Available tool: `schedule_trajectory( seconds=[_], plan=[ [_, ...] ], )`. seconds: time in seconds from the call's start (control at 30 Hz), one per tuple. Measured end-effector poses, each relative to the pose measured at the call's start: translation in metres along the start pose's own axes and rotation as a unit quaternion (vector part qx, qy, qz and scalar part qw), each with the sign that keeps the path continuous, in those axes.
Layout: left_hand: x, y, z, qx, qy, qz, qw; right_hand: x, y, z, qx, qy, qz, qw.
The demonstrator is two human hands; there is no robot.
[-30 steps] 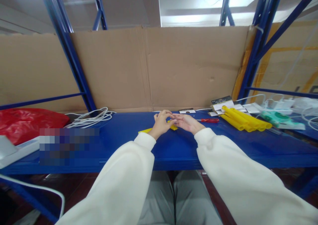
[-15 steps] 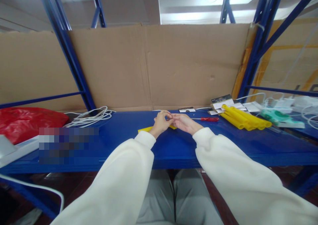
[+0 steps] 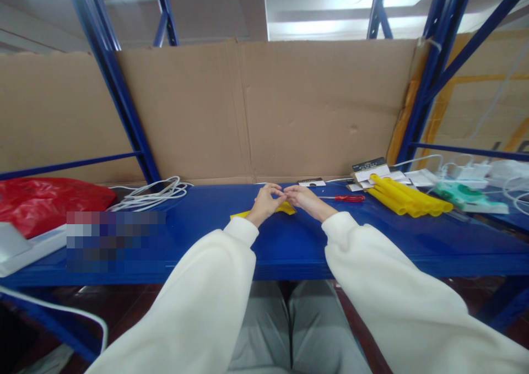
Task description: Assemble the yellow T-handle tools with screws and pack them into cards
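My left hand (image 3: 266, 202) and my right hand (image 3: 307, 201) meet at the fingertips above the middle of the blue tabletop. The left thumb and fingers curl into a pinch, and the right fingers press together against them. Whatever lies between the tips is too small or hidden to make out. Beneath the hands is a flat yellow piece (image 3: 286, 208), partly covered by them, with another edge showing left of my left wrist. Just right of my right hand lies a screwdriver with a red handle (image 3: 349, 198).
Several yellow tubes (image 3: 407, 195) lie at the right beside printed cards (image 3: 369, 169) and a green-and-white object (image 3: 467, 198). On the left are coiled white cable (image 3: 152, 195) and a red bag (image 3: 49, 203). A cardboard panel (image 3: 289, 109) stands behind the table.
Both hands have shifted slightly, and the fingertips are a little more apart at the top. More of the yellow piece shows beneath them.
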State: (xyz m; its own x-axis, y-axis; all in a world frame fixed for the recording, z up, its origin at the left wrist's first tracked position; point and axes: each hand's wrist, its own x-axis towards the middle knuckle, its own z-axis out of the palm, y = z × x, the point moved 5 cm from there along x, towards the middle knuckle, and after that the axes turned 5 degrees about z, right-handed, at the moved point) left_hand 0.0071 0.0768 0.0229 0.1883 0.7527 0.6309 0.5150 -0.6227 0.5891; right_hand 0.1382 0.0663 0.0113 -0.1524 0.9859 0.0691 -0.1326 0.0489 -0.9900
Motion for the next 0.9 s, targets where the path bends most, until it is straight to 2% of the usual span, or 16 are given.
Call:
schedule_trajectory(
  seconds=[0.17, 0.6, 0.73, 0.9],
  plan=[
    [0.001, -0.009, -0.004, -0.052, 0.008, -0.023, 0.998, 0.000, -0.005, -0.006, -0.160, 0.003, -0.067, 0.985],
    [-0.001, -0.005, -0.002, -0.059, -0.020, -0.050, 0.997, 0.001, -0.008, -0.003, -0.259, -0.009, -0.130, 0.957],
    [-0.002, -0.002, -0.002, -0.013, -0.048, -0.030, 0.998, 0.001, -0.009, -0.003, -0.274, -0.013, -0.135, 0.952],
    [-0.007, 0.003, -0.008, 0.155, -0.089, 0.003, 0.984, 0.004, -0.010, -0.010, -0.278, 0.004, -0.104, 0.955]
  ],
)
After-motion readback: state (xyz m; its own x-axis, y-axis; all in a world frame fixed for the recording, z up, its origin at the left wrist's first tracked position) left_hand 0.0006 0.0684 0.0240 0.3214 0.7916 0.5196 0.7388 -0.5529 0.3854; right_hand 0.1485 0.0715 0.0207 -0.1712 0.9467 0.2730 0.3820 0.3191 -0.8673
